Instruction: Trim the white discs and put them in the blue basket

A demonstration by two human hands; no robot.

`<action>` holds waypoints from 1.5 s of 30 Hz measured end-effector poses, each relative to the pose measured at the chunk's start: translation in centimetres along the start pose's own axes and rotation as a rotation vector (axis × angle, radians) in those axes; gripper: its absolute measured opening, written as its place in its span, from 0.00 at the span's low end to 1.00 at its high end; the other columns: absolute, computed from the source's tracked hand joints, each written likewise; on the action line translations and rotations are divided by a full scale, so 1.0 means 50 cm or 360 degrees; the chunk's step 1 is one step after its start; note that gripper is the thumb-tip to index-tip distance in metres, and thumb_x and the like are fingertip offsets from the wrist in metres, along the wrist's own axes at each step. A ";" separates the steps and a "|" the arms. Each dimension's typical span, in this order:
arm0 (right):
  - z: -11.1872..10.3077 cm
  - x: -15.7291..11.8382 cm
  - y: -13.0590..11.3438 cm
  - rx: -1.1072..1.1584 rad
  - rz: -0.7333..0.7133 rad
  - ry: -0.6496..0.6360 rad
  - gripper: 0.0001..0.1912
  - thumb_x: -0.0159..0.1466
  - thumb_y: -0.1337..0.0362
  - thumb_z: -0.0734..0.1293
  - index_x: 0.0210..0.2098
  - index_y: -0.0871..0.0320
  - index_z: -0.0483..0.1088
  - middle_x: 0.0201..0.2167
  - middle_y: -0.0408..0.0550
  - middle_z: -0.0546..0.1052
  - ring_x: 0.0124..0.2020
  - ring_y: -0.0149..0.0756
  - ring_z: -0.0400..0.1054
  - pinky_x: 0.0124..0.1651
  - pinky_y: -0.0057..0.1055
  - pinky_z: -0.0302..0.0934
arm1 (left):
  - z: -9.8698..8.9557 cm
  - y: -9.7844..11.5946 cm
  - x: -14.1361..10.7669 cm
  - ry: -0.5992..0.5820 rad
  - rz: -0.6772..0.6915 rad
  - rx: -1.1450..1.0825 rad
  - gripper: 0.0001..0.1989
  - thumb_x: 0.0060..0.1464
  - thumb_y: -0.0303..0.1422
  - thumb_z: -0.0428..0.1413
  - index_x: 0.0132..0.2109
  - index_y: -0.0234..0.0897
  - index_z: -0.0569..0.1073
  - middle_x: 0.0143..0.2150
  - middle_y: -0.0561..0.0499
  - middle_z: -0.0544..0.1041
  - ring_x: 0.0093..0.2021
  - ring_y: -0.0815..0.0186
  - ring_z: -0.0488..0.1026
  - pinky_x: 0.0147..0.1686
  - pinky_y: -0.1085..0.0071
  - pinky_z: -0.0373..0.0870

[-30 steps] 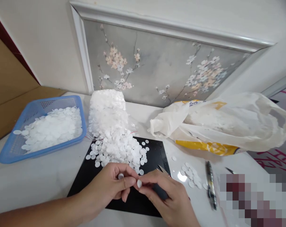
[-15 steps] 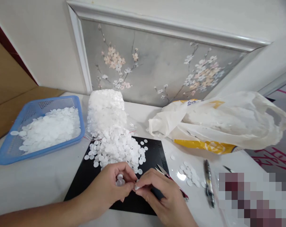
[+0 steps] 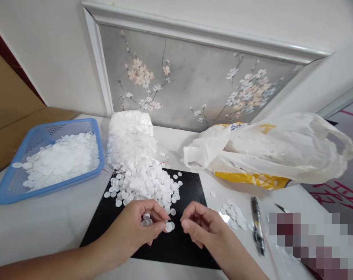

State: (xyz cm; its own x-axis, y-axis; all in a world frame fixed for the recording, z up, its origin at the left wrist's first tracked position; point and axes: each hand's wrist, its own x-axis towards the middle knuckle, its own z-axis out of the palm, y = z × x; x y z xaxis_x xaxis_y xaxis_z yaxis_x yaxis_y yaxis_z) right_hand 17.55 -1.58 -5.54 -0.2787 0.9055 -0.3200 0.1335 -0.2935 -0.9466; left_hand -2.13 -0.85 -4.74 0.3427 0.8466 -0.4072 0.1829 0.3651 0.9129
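Note:
My left hand point(image 3: 144, 229) is closed over the black mat point(image 3: 191, 186), with several white discs in its palm and a white disc point(image 3: 168, 227) at its fingertips. Another disc lies just beside that one. To the right, my right hand point(image 3: 204, 225) is apart from the left, its fingers curled and thumb near the index finger; whether anything is between them I cannot make out. Behind the hands, a heap of white discs point(image 3: 147, 179) spills onto the mat from a clear plastic bag point(image 3: 131, 136).
A blue basket point(image 3: 102, 155) of white pieces stands at the left. At the right are a white and yellow plastic bag point(image 3: 269, 151), a small group of discs point(image 3: 233, 214) and a dark pen point(image 3: 257, 227). A framed floral panel point(image 3: 188, 81) is behind.
My right hand has moved right, away from my left fingertips, and now covers the scissors seen before. A disc now shows flat at the left fingertips.

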 end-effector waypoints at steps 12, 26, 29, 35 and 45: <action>0.031 -0.006 0.006 -0.0197 0.0008 -0.0183 0.20 0.62 0.47 0.63 0.28 0.58 0.65 0.22 0.40 0.67 0.20 0.27 0.56 0.24 0.25 0.48 | 0.013 0.017 -0.011 -0.0033 -0.0020 0.0008 0.04 0.46 0.27 0.57 0.32 0.36 0.69 0.25 0.57 0.75 0.22 0.75 0.61 0.22 0.78 0.56; -0.053 -0.012 -0.015 -0.0529 -0.0163 0.0229 0.17 0.65 0.50 0.58 0.37 0.56 0.70 0.24 0.41 0.68 0.22 0.31 0.58 0.26 0.27 0.52 | 0.008 0.007 -0.008 0.0003 -0.0026 -0.0038 0.08 0.47 0.28 0.57 0.37 0.35 0.74 0.29 0.53 0.78 0.23 0.73 0.63 0.22 0.77 0.62; 0.000 -0.019 -0.016 -0.0483 -0.0111 0.0018 0.16 0.63 0.51 0.62 0.34 0.57 0.73 0.23 0.42 0.70 0.26 0.33 0.62 0.30 0.28 0.54 | 0.008 0.007 -0.009 -0.0036 0.0005 -0.0097 0.06 0.47 0.29 0.58 0.36 0.36 0.71 0.28 0.54 0.76 0.23 0.73 0.62 0.22 0.77 0.62; 0.037 -0.016 -0.013 -0.0335 -0.0031 0.0030 0.14 0.60 0.54 0.66 0.25 0.57 0.69 0.22 0.41 0.71 0.26 0.31 0.63 0.30 0.27 0.54 | 0.008 0.005 -0.009 -0.0112 0.0048 -0.0189 0.10 0.54 0.39 0.56 0.35 0.36 0.69 0.27 0.55 0.74 0.20 0.76 0.60 0.22 0.77 0.54; 0.037 -0.014 0.001 -0.0226 0.0021 -0.0045 0.09 0.59 0.59 0.66 0.28 0.58 0.71 0.22 0.43 0.74 0.25 0.31 0.65 0.29 0.26 0.54 | 0.004 0.009 -0.016 -0.0097 0.0039 -0.0145 0.09 0.48 0.32 0.61 0.37 0.37 0.72 0.27 0.58 0.72 0.23 0.75 0.62 0.23 0.77 0.57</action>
State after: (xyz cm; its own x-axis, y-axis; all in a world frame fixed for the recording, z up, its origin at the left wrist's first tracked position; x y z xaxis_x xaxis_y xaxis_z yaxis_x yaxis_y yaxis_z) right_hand 15.99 -2.78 -5.42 -0.3022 0.8923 -0.3354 0.2699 -0.2573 -0.9279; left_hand -2.15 -1.43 -4.04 0.4020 0.8316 -0.3833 0.0904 0.3805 0.9204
